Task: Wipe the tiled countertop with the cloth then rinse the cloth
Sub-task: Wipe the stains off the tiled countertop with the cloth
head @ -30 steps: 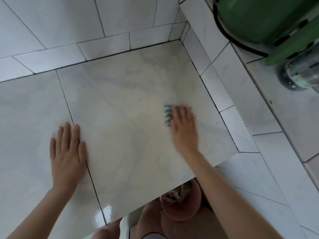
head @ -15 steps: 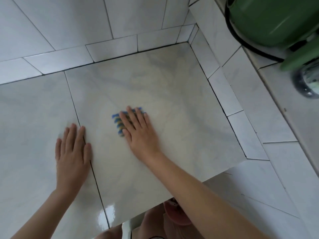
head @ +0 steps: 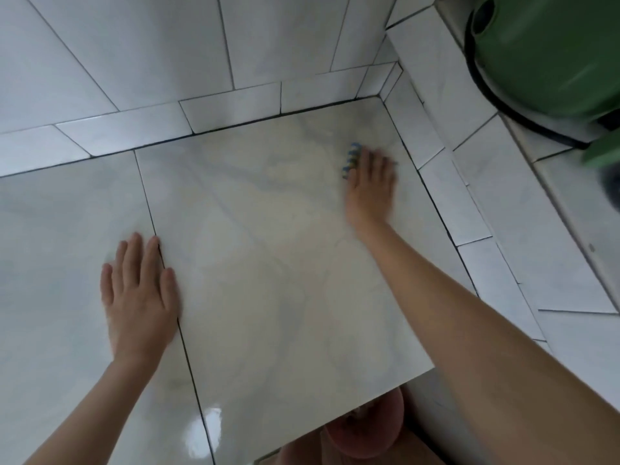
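Left hand: flat, palm down, fingers straight and close together on the tiled countertop, holding nothing. It sits at the near left, with your thumb side on the dark grout line between the two large tiles.

Right hand: reached out to the far right of the big tile, near the corner of the wall tiles. Your fingers lie stretched over the cloth, pressing it to the tile rather than curling round it. The hand is motion-blurred, so finer detail is unclear.

Cloth: only a blue-and-yellow striped edge shows, left of your fingers.

A green container stands at the far right. A pinkish round object shows below the near counter edge.
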The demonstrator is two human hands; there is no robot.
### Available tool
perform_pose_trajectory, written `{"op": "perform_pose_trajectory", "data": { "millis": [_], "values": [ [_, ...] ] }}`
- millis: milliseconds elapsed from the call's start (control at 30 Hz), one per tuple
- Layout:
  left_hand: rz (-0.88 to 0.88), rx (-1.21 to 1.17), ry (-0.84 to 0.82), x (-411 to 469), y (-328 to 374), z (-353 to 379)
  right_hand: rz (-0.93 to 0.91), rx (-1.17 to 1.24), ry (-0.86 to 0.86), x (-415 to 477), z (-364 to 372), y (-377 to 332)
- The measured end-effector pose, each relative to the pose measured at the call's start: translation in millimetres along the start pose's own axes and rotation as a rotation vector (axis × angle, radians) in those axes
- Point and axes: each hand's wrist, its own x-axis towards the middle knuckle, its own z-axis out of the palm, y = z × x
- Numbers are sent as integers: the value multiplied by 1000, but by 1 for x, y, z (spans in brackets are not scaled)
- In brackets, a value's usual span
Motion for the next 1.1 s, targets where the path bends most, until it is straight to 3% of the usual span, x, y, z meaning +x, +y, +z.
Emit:
{"op": "perform_pose_trajectory", "data": {
  "millis": [167, 267, 500, 700, 967, 1100],
  "values": [
    [-8, -1, 2, 1, 1, -1, -524, 82, -78, -73, 23, -82],
    [-16, 4, 7, 2, 0, -2, -723, 13, -161, -70, 18, -68],
    [-21, 5, -4, 2, 0, -3, -201, -81, -41, 58, -13, 23],
    [-21, 7, 0, 2, 0, -2, 117, 27, -31, 88, -8, -14],
    [-21, 15, 16, 2, 0, 0, 230, 70, -12, 120, -5, -44],
    [-22, 22, 12, 2, 0, 0, 11, 81, -15, 97, 1, -50]
  ]
}}
